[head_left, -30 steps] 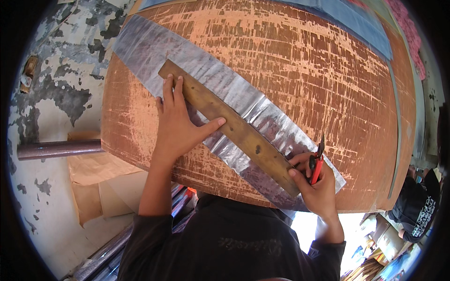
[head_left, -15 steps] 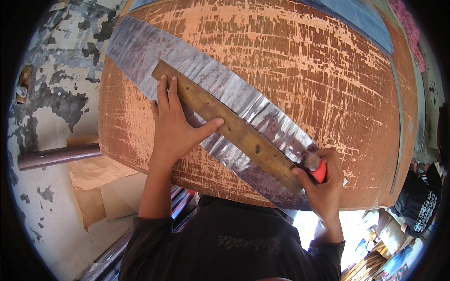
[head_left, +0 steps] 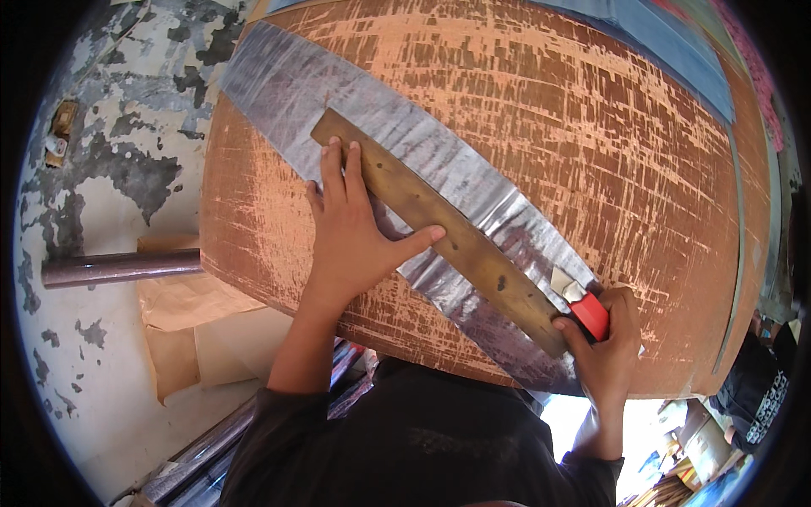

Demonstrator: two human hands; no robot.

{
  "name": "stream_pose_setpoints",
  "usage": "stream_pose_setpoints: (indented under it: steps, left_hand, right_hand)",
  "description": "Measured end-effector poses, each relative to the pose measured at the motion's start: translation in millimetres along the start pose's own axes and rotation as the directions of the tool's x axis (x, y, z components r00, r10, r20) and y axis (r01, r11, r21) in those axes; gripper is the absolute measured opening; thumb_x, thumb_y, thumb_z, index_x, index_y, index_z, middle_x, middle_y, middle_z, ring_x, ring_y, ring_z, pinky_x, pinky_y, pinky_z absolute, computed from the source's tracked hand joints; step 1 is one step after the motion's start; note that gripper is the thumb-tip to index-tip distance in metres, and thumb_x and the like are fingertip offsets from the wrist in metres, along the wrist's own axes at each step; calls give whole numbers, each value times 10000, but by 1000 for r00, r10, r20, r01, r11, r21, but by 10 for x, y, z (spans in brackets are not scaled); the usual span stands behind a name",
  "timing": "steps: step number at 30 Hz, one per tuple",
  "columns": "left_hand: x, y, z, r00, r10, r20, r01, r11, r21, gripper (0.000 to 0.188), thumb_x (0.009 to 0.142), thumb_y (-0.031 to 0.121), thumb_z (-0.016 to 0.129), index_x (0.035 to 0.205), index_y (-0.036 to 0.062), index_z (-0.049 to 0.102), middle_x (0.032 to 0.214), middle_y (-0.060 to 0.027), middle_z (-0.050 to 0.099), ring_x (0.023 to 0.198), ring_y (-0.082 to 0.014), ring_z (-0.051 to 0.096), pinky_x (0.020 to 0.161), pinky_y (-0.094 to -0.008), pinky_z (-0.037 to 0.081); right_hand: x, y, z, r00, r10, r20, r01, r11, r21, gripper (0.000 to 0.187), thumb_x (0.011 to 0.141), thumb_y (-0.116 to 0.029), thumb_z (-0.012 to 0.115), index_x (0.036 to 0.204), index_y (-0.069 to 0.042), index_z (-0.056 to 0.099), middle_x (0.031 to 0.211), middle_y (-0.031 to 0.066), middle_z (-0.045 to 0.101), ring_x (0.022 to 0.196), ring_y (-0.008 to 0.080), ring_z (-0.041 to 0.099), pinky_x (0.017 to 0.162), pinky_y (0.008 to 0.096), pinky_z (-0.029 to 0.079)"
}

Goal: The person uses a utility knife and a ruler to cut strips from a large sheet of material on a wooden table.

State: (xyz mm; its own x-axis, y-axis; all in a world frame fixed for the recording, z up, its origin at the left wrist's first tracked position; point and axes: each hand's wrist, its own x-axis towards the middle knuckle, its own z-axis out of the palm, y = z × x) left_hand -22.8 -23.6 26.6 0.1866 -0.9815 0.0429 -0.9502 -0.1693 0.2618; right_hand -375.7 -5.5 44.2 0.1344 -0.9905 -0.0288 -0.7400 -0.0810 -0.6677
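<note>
A long brownish straightedge (head_left: 460, 238) lies slantwise on a strip of shiny, see-through plastic sheet (head_left: 384, 110). My left hand (head_left: 351, 237) rests on its upper-left half, fingers and thumb spread out, the tips touching its surface. At the lower-right end, my right hand (head_left: 610, 342) is closed round a red-handled cutter knife (head_left: 591, 316), thumb beside the straightedge's end. The cutter's pale broad blade points up and left, over the plastic along the straightedge's far side. Whether its edge touches the plastic I cannot tell.
Beneath everything is a worn brown board (head_left: 507, 93) with many pale scratches. Blue sheets (head_left: 676, 63) lie at its far right corner. A dark roll (head_left: 122, 268) and brown paper (head_left: 182, 296) are at the left. A person in black (head_left: 764, 380) is at the right edge.
The view has shifted, so the board and sheet appear farther right and lower. The cutter's blade, blurred before, now shows clearly. My left hand stays spread on the straightedge.
</note>
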Motion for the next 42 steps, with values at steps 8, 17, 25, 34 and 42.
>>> stream_pose_setpoints:
  steps: [8, 17, 25, 34, 42]
  left_hand:
    - [-14, -32, -19, 998, 4, 70, -7, 999, 40, 1558, 711, 834, 873, 1701, -150, 183, 1775, -392, 164, 1682, -542, 155, 1312, -755, 136]
    - [-90, 131, -65, 998, 0, 69, -4, 999, 53, 1434, 757, 720, 912, 1679, -165, 263, 1772, -389, 212, 1625, -559, 295, 1328, -636, 277]
    - [-123, 191, -31, 997, -13, 75, 11, 1000, 20, 1522, 746, 721, 917, 1695, -181, 140, 1793, -395, 111, 1673, -557, 170, 1359, -642, 181]
    - [-118, 171, -2, 997, 2, 78, -7, 999, 54, 1548, 740, 758, 903, 1702, -176, 131, 1797, -396, 103, 1693, -532, 142, 1347, -682, 157]
    - [-98, 218, -74, 998, -9, 66, 6, 999, 48, 1475, 750, 717, 919, 1692, -169, 209, 1774, -386, 181, 1656, -544, 244, 1335, -617, 273]
  right_hand:
    - [-6, -10, 4, 1000, 16, 17, -16, 1000, 1, 484, 711, -113, 1008, 959, -17, 604, 973, 133, 598, 903, 352, 643, 802, 465, 516]
    - [19, -4, -11, 1000, -9, 19, 9, 1000, 8, 471, 716, -96, 1004, 952, -13, 604, 960, 135, 596, 882, 350, 639, 786, 465, 513]
    - [23, 41, 1, 998, -55, 10, 55, 998, -5, 487, 696, -87, 1013, 924, -29, 587, 943, 123, 580, 843, 328, 629, 731, 452, 503]
    - [24, 52, 5, 997, -70, 12, 70, 998, 9, 496, 676, -66, 1017, 919, -26, 587, 947, 117, 582, 833, 313, 628, 720, 442, 501]
    - [31, 58, -34, 997, -78, 12, 77, 997, 31, 482, 694, -81, 1015, 925, -15, 597, 945, 131, 582, 846, 326, 617, 726, 438, 496]
